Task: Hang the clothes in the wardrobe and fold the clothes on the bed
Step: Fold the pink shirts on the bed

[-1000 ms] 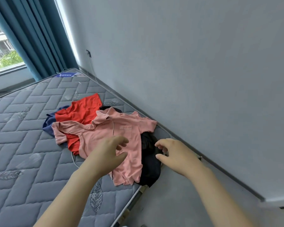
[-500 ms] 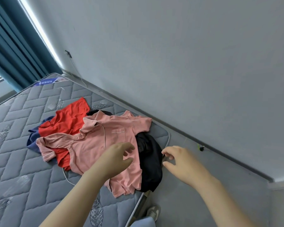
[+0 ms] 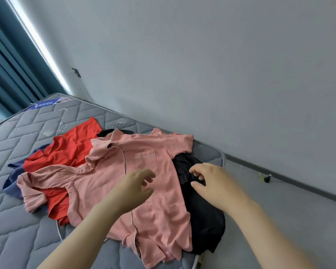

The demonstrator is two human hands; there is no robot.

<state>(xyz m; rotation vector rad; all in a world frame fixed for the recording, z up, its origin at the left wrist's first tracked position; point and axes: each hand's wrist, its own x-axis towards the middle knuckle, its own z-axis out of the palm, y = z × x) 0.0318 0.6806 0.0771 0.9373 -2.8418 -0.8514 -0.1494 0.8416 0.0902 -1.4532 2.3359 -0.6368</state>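
As the heap lies now: four garments sit crumpled together on the bed, near its corner by the wall, and none of them is folded
Pink shirt: on top of the heap, front up, collar toward the wall, one sleeve trailing to my left across the red garment
Red garment: bunched under the pink shirt, its far end spread on the mattress
Blue garment: mostly buried under the red one, only its left edge showing
Black garment: under the pink shirt's right side, drooping over the end of the bed
Left hand: over the pink shirt's front, fingers loosely bent and apart, holding nothing; I cannot tell whether they touch the cloth
Right hand: over the black garment, just beside the pink shirt's edge, thumb and fingers parted as if to pinch, with nothing between them
Wardrobe: not in view, so I cannot say whether any hanging is done
Done: on the bed, by my judgement, nothing
Left: all four pieces to fold; I judge the pink shirt comes first, since it lies uppermost and both my hands are at it
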